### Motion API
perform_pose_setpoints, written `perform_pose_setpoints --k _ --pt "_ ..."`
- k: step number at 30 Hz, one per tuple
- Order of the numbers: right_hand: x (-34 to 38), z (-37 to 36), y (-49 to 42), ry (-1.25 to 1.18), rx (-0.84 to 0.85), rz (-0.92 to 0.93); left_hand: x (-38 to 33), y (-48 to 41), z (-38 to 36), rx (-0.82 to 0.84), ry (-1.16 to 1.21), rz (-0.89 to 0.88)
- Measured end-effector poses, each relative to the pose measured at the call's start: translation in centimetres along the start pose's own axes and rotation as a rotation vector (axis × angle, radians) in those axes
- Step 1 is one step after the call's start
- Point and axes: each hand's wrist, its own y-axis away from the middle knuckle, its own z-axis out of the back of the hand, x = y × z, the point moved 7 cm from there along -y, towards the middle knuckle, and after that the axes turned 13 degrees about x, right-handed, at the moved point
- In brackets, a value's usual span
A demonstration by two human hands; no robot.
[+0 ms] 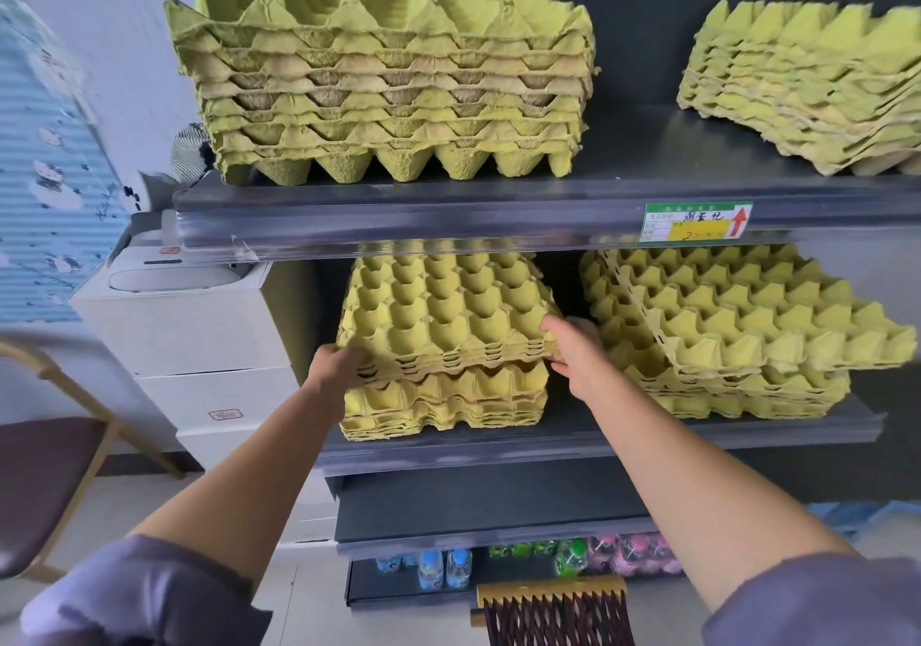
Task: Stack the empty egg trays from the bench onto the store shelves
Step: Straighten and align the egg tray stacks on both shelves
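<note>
Ok so this looks like the set-down step. A thin batch of egg trays (448, 311) is going onto the short stack (443, 406) at the left end of the middle shelf (573, 438). It's over the stack but doesn't look nested yet, since you can see the stack's peaks poking out under its front edge, mostly on the right.

The left hand (339, 361) has the front-left corner, fingers curled round the rim. The right hand (573, 346) has the front-right corner, thumb on top and the other fingers tucked under, so it's pinching the edge.

My guess for the next move: square the batch up so its cups drop over the peaks below, lower it flat, then slide the fingers out from under without dragging it askew. Pulp trays grab each other, so a bit of wiggle probably helps.

One thing to watch is the neighbouring pile (722, 346). Its top trays sit skewed and hang off the front, and the right hand is just beside it. The upper shelf (448, 212) already carries two more piles.
</note>
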Motion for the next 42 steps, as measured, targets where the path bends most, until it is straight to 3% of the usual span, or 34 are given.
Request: perform_pose_setpoints --k 4,8,15,23,29,31,33,35,38,42 --pt "2.1 -1.1 0.7 -0.067 0.035 0.078 -1.0 0.2 1.1 -0.025 0.069 -0.120" --pt "1.8 -1.9 0.4 0.019 0.046 0.096 -2.3 0.8 2.0 -0.016 0.059 -0.241" --pt "-2.0 -2.2 -1.3 0.090 0.053 -0.034 -0.3 -0.9 2.4 0.067 -0.055 -0.156" --pt "-1.6 -2.3 -0.9 0.213 0.080 0.010 1.1 -2.7 3.3 0.093 0.014 -0.167" --pt "-0.8 -1.9 -0.3 0.131 0.074 0.107 -0.4 -0.3 2.3 0.083 0.110 -0.267" --pt "-0.7 -1.5 0.2 -0.023 0.124 0.111 -1.2 0.3 2.2 0.113 0.146 -0.306" --pt "-0.8 -1.0 0.5 -0.257 0.173 0.055 -2.2 1.3 2.2 0.150 0.147 -0.338" --pt "-1.0 -0.4 0.6 -0.340 0.230 -0.067 -2.6 1.7 2.6 0.161 0.127 -0.332" --pt "-2.2 0.4 0.8 -0.202 0.309 -0.233 -2.4 2.6 2.8 0.169 0.100 -0.304" --pt "-2.5 0.3 2.1 -0.072 0.390 -0.276 -1.6 4.3 2.2 0.150 0.078 -0.295"
